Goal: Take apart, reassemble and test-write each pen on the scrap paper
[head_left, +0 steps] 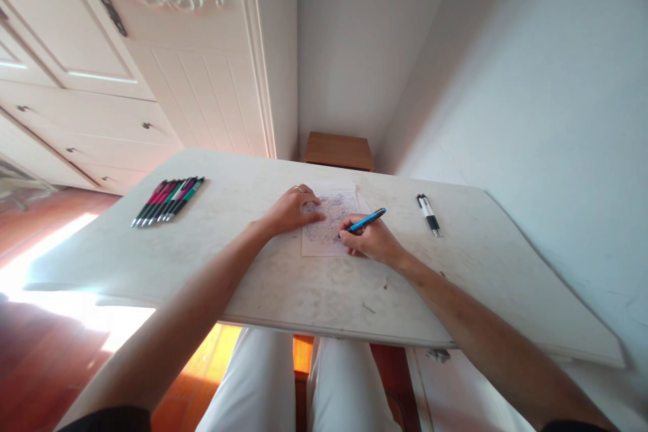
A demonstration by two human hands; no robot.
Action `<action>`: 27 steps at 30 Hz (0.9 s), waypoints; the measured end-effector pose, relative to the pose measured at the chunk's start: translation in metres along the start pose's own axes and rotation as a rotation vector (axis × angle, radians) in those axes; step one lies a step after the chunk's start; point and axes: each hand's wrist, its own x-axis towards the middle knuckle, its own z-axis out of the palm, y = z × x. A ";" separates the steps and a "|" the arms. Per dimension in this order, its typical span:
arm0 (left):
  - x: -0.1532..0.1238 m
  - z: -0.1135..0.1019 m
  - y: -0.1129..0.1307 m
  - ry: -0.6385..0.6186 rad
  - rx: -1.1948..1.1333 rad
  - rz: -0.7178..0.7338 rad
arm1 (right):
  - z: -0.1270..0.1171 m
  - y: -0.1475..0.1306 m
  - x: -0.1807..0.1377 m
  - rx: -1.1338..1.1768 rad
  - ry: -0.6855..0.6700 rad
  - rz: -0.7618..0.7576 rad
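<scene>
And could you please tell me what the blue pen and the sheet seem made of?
The blue pen: probably smooth plastic, judging by its bright, evenly coloured barrel. The sheet: apparently matte paper, being thin, flat and covered in scribbled marks.

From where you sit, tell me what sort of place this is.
Probably a room in a home, perhaps a bedroom: a decorated white panelled cabinet, a reddish wooden floor and a white table suggest it.

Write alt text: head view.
A person's right-hand grip holds a blue pen over a scribbled sheet on a white table; the left-hand grip rests across the sheet's left edge. A row of pens lies at left, two more pens at right.
</scene>
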 end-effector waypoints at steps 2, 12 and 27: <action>0.000 0.000 -0.001 0.002 -0.003 0.002 | 0.000 0.000 0.000 -0.011 -0.010 -0.006; 0.000 0.001 -0.001 0.002 -0.011 -0.010 | -0.001 0.001 -0.001 -0.022 -0.004 -0.013; 0.000 0.001 -0.001 0.003 0.008 0.013 | -0.004 0.006 0.005 -0.021 0.036 -0.012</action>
